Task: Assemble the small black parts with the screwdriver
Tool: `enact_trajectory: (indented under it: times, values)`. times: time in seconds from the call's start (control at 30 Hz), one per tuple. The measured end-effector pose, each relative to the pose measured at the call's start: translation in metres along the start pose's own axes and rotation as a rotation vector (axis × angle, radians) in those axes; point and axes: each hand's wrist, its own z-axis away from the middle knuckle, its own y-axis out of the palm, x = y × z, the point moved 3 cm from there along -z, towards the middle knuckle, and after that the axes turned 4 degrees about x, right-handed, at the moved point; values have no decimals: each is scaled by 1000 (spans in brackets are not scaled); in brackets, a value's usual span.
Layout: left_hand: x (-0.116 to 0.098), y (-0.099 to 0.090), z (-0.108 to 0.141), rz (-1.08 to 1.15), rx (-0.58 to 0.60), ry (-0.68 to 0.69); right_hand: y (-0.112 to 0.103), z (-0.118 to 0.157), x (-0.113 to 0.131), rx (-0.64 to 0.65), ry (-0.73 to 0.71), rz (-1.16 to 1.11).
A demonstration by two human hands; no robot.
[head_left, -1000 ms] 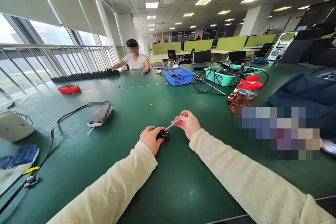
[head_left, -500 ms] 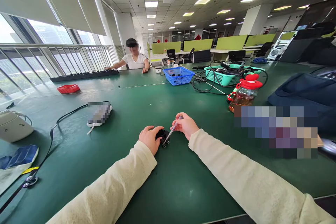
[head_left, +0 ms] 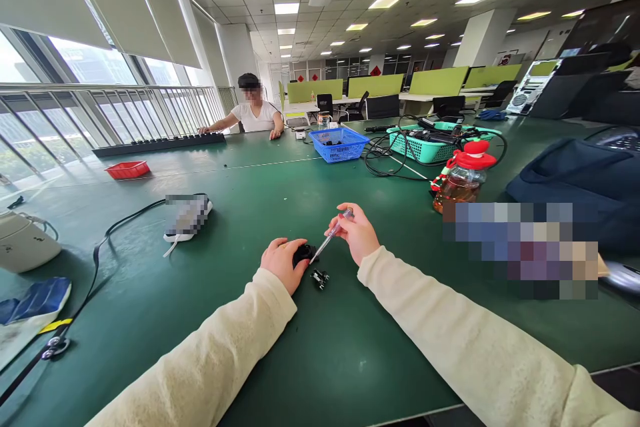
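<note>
My left hand (head_left: 281, 261) presses on a small black device (head_left: 303, 254) that lies on the green table (head_left: 320, 340). A slim screwdriver with a clear handle (head_left: 332, 236) is gripped in my right hand (head_left: 358, 235); its tip points down at the black device. A separate small black part (head_left: 319, 277) lies on the table just in front of the device, between my two hands. Both arms wear cream sleeves.
A white object (head_left: 186, 219) with a black cable lies to the left. A red-capped jug (head_left: 463, 179), a blue basket (head_left: 339, 144), a green basket (head_left: 431, 142) with cables and a dark bag (head_left: 575, 190) stand to the right. A person sits at the far end.
A small black part has come off the device and now lies on the table beside it. My right hand has lifted the screwdriver slightly up and away.
</note>
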Motion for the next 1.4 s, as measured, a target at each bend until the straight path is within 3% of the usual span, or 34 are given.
enact_trajectory:
  times: [0.37,0.63,0.8,1.13,1.4]
  values:
    - [-3,-2,0,-11,-3,-2,14,7,4,172,-2,70]
    - [-2,-5,0,-10,-8,3,6,8,17,-11,-228,33]
    - [4,-1,-1,-16,-53,0,14,20,20,58,-348,184]
    - [3,-3,0,-36,-11,6,28,30,19,297,-517,572]
    - [4,-5,-1,9,18,-24,27,25,19,261,-685,777]
